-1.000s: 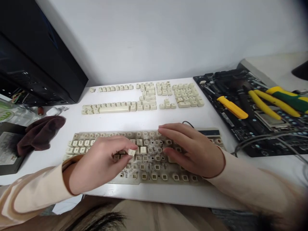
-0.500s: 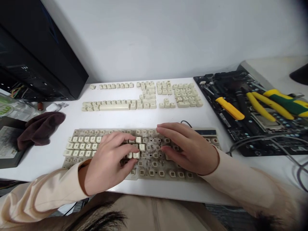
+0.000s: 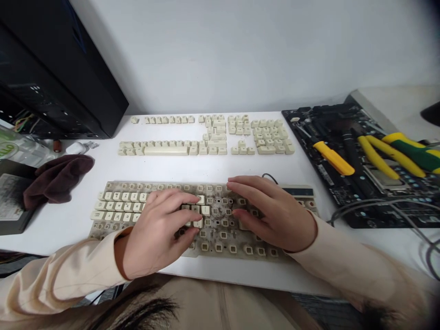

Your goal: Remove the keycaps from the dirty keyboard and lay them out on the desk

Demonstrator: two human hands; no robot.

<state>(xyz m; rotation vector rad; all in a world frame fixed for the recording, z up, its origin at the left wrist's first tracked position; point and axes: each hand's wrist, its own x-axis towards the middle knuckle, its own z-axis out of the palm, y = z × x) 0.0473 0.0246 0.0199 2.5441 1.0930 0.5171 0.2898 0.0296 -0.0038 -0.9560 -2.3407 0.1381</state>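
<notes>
A dirty cream keyboard base (image 3: 220, 250) lies in front of me, with rows of keycaps (image 3: 125, 207) fitted on its left part and bare square key posts over the rest. My left hand (image 3: 160, 231) is over the right end of these rows. Its fingers are bent and apart, with fingertips touching keycaps near the middle of the board. Over the bare posts right of the middle rests my right hand (image 3: 271, 215), fingers stretched and thumb apart. Beneath that thumb a pale edge shows, mostly hidden; I cannot make out what it is.
Loose keycaps (image 3: 166, 151) lie in rows behind the keyboard. To the right, a black motherboard (image 3: 330, 183) carries a yellow-handled screwdriver (image 3: 335, 158) and pliers (image 3: 381, 158), with grey cables (image 3: 378, 201) near it. At left are a black computer case (image 3: 62, 73) and a dark cloth (image 3: 58, 178).
The view has shifted slightly, moving most things a little to the right. Both hands keep nearly the same places on the keyboard, the left fingers still on the keycaps.
</notes>
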